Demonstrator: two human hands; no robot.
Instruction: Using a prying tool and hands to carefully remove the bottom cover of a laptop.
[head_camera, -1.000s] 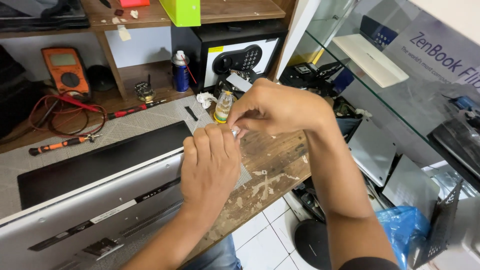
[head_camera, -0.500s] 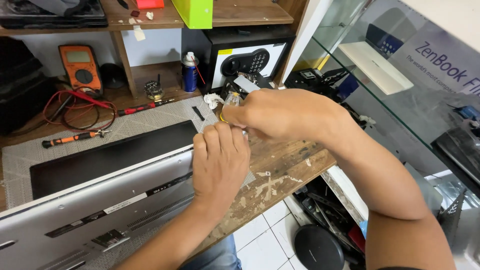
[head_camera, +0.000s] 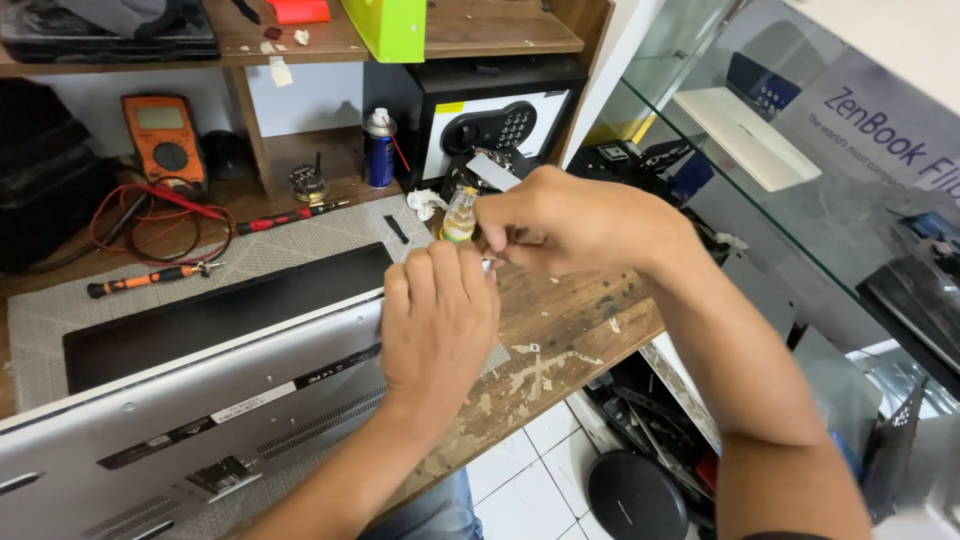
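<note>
While both hands meet over the worn wooden surface, left hand braces, right hand pinches a small unclear item beside a small yellow-liquid bottle; left grip unreadable.

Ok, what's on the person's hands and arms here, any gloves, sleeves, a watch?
Both are bare. The left hand and the right hand wear no gloves, and no rings show on the fingers. Neither wrist carries a watch or band. The forearms are uncovered as far as they show; only a thin dark edge, perhaps a sleeve hem, appears at the bottom of the right arm.
</note>
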